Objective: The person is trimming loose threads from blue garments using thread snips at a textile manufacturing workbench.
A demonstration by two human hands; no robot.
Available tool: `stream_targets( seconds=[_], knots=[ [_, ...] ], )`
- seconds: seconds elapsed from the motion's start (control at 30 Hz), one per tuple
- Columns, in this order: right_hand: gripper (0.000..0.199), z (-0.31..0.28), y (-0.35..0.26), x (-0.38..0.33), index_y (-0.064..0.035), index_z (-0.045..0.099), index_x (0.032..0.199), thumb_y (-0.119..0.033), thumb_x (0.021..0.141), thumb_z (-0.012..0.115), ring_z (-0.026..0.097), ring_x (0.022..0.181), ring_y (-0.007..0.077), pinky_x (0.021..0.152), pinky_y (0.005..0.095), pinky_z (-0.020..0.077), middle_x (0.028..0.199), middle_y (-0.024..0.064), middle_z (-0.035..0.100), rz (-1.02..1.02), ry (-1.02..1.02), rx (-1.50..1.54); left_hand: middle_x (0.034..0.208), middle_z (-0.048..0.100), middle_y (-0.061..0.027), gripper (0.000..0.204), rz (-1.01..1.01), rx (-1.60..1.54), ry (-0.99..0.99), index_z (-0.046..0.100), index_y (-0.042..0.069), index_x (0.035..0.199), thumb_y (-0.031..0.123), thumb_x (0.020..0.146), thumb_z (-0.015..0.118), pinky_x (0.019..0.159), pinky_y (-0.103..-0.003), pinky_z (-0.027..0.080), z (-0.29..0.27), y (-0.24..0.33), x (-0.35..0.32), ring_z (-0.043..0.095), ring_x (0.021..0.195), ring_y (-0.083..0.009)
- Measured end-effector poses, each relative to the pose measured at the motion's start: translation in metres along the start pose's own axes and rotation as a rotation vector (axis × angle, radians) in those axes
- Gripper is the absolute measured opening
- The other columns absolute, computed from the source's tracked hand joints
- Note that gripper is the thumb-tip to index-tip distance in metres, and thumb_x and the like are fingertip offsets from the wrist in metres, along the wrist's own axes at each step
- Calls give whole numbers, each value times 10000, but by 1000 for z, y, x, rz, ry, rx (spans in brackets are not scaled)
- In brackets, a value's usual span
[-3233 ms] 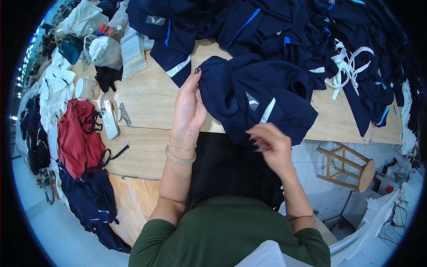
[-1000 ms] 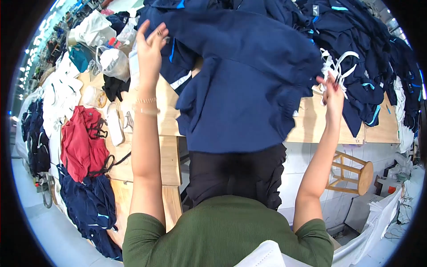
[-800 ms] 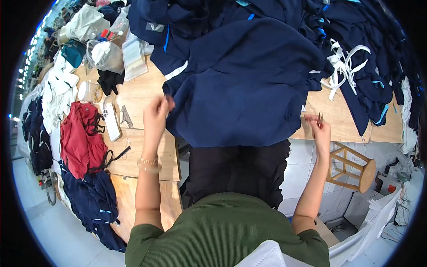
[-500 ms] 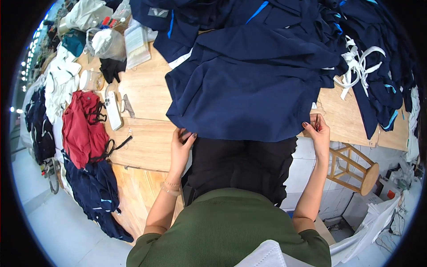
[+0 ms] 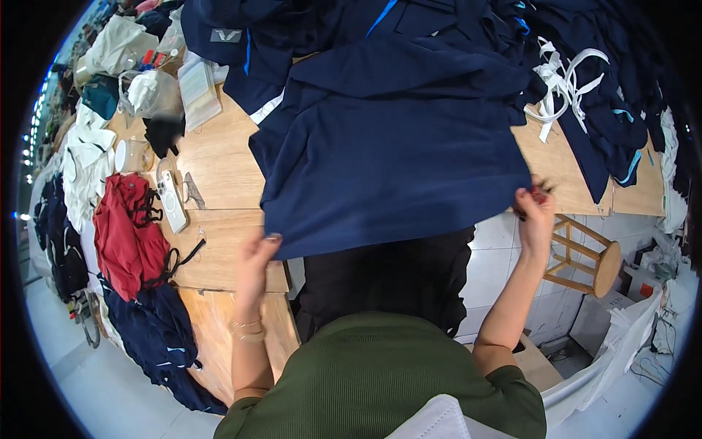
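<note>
A navy blue garment (image 5: pixel 398 164) is drawn out toward me, its near part spread wide and its near edge hanging over my lap. Pinched at the near left corner is my left hand (image 5: pixel 253 267), thumb and fingers closed on the cloth. At the near right corner, my right hand (image 5: pixel 538 212) is closed on the fabric as well. Something small, reddish and dark-tipped (image 5: pixel 540 194) also shows among the right fingers, too blurred to name. The garment's far part lies folded on the wooden table (image 5: pixel 219 175).
More navy clothes (image 5: pixel 292 29) are heaped at the back. White strips (image 5: pixel 567 91) lie at right, above a wooden stool (image 5: pixel 605 267). To the left are a red garment (image 5: pixel 131 234), a white phone (image 5: pixel 172 201), a clear jar (image 5: pixel 133 156) and plastic bags (image 5: pixel 199 91).
My hands have spread apart and pulled the garment's near edge tauter. The left moved left and toward me, the right slightly rightward, so the edge now slants down to the left.
</note>
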State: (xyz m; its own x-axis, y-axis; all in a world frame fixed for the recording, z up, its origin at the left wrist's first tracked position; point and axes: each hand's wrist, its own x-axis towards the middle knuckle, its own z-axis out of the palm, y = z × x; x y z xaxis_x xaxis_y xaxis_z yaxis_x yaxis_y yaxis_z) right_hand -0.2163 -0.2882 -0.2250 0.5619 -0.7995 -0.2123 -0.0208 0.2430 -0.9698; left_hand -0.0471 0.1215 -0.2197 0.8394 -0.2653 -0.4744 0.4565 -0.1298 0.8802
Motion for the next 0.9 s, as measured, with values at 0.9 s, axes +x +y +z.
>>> stream_targets(
  seconds=[0.9],
  knots=[
    [85, 98, -9, 58, -2, 661, 850, -80, 832, 691, 608, 788, 77, 781, 212, 462, 849, 54, 687, -3, 19, -74, 1022, 606, -99, 215, 1060, 649, -74, 659, 42, 965, 34, 759, 719, 818, -339, 475, 143, 43, 63, 594, 932, -257]
  ],
)
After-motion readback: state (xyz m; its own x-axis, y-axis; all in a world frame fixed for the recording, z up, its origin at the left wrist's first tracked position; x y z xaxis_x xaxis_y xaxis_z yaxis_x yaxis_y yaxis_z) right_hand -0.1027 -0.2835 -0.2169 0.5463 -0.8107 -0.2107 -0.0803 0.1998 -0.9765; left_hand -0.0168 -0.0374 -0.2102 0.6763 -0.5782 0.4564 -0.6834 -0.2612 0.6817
